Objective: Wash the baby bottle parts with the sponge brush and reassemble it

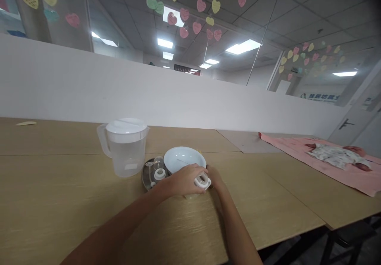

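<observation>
My left hand (185, 180) is wrapped round a baby bottle (203, 180); its uncapped mouth and white collar face up towards me. Close against the bottle's right side is my right hand (215, 176), its fingers mostly hidden, so I cannot tell whether it grips anything. Just behind my hands stands a white bowl (181, 153) with a thin stick-like thing in it. Left of the bowl, a round metal tray (145, 179) carries a white bottle collar with teat (160, 174), a clear dome cap (158, 162) and a slim white piece (150, 170).
A lidded clear plastic pitcher (127, 153) stands left of the tray. Far right, a doll-like baby figure in patterned clothes (333, 154) lies on a pink cloth (288, 153). Behind the wooden table (74, 201) rises a white wall (119, 86) with glass above.
</observation>
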